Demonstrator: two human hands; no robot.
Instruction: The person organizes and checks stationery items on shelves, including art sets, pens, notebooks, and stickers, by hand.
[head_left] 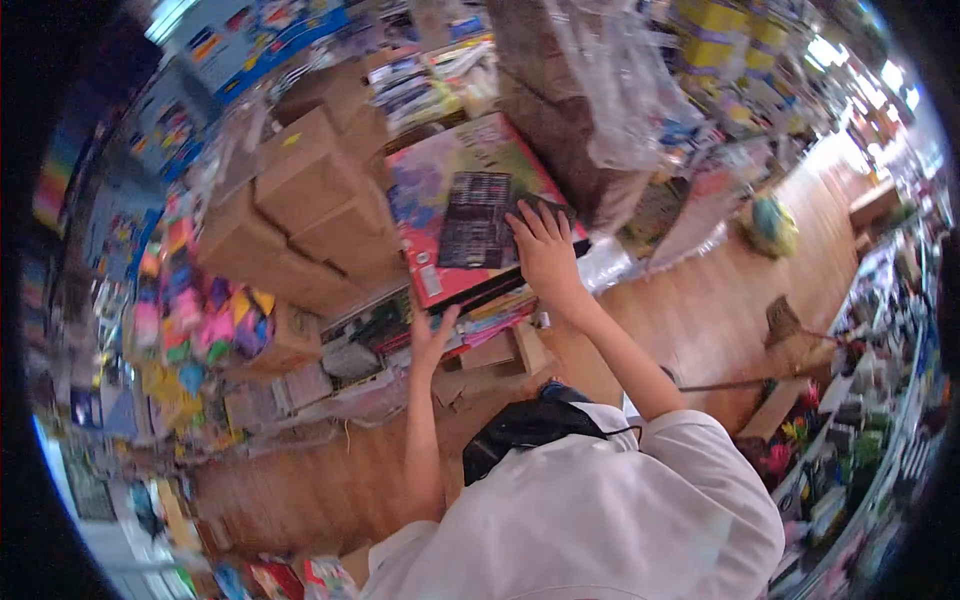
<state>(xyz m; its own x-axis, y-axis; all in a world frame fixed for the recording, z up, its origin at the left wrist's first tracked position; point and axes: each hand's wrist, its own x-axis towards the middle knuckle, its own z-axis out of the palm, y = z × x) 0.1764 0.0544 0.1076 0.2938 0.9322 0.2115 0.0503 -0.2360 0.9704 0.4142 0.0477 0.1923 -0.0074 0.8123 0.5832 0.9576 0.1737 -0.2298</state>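
Observation:
A flat colourful box (430, 200), printed red, purple and green, lies tilted on a pile of goods in front of me. On its lid is a dark flat packet (478, 215) covered with small pale print. My right hand (545, 245) rests on the packet's right end, palm down, fingers spread; its thumb is hidden. At the box's near left corner, my left hand (430, 340) holds the edge, fingers along the side and thumb apart near the front. Beneath the box, colourful flat packs (495, 325) stick out toward me.
Brown cartons (310, 190) are stacked left of the box. A tall brown carton under clear plastic wrap (620, 90) stands behind it. Bright soft goods (210, 320) fill the left side. A yellow-green bundle (770, 226) lies on the wooden floor (690, 320); crowded shelves line the right.

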